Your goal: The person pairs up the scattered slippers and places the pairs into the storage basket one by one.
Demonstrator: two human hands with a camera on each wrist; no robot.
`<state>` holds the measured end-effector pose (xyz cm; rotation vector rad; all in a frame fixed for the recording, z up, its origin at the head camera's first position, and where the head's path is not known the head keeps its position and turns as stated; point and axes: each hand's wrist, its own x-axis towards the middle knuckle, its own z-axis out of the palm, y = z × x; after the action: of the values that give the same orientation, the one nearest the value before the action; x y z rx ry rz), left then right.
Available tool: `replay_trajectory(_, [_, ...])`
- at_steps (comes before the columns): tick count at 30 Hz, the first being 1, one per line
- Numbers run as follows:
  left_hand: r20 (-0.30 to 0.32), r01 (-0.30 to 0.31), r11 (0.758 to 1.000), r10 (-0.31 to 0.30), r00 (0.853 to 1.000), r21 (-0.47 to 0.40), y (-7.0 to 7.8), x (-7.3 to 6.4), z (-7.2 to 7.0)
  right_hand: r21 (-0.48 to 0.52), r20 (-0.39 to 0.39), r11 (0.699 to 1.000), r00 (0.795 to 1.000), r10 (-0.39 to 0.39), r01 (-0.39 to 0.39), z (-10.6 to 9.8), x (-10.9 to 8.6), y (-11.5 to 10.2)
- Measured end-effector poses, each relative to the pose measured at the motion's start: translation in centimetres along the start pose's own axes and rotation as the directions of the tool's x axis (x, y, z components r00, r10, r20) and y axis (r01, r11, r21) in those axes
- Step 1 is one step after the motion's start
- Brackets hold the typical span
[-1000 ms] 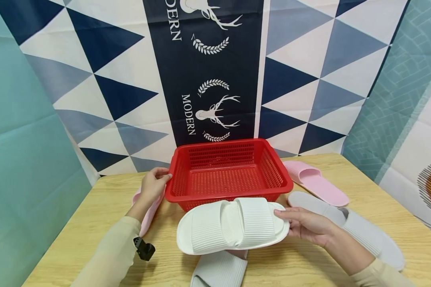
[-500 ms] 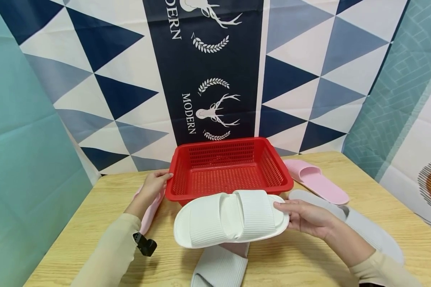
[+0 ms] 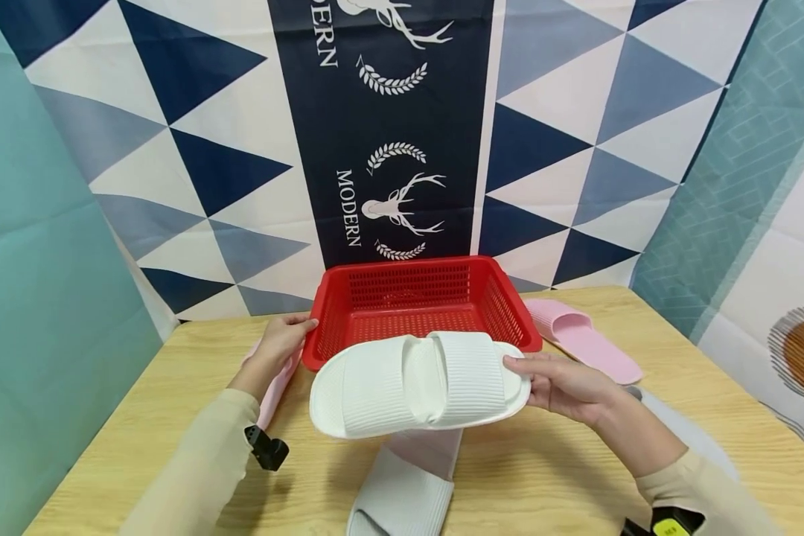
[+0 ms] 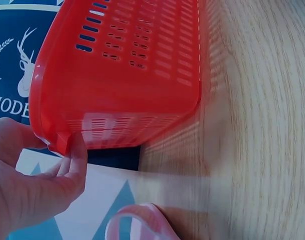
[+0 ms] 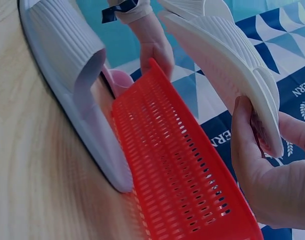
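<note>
So my right hand (image 3: 566, 383) is pinching the white slipper (image 3: 375, 383) by its right end, thumb on one face and fingers on the other. It's up in the air, on the near side of the red basket (image 3: 409, 283), and in the head view it covers some of the near rim. Looks-wise: plain white, rounded ends, smooth edge, two wide straps with fine ribbing and a gap between them. Honestly can't tell whether that's one slipper or two tucked together.

My left hand (image 3: 281, 342) grips the basket's left rim between thumb and fingers.

Headcount on the bench (image 3: 141, 417): one basket, red plastic with slotted walls. Two pink slippers, one on the left (image 3: 276, 394) partly behind my left arm, one on the far right (image 3: 599, 350). Two grey slippers, one on the right (image 3: 690, 428) partly hidden by my right forearm, one near the middle (image 3: 405, 495), cut off by the near edge of the view.
</note>
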<state>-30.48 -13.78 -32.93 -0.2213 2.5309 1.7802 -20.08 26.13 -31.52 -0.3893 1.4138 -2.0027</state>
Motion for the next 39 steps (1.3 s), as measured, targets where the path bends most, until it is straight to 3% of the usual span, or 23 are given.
replay_trajectory(5, [0.005, 0.02, 0.999, -0.02, 1.0, 0.036, 0.4, -0.1, -0.2, -0.014, -0.074, 1.0, 0.997, -0.018, 0.017, 0.1, 0.2, -0.8])
replay_trajectory(18, [-0.022, 0.057, 0.994, -0.055, 0.998, 0.088, 1.2, -0.2, 0.1, -0.047, -0.01, 0.997, 0.998, -0.065, 0.064, -0.5, 0.4, -2.1])
replay_trajectory(30, [-0.069, 0.04, 0.993, -0.032, 0.997, 0.115, 1.1, -0.6, 0.2, -0.031, -0.2, 0.999, 0.98, 0.006, -0.012, -0.4, 1.6, -3.6])
replay_trajectory(39, [-0.067, 0.06, 0.995, -0.054, 0.996, 0.083, 1.3, -0.6, 0.2, -0.036, -0.212, 0.999, 0.977, -0.004, -0.004, -1.0, 2.5, -4.8])
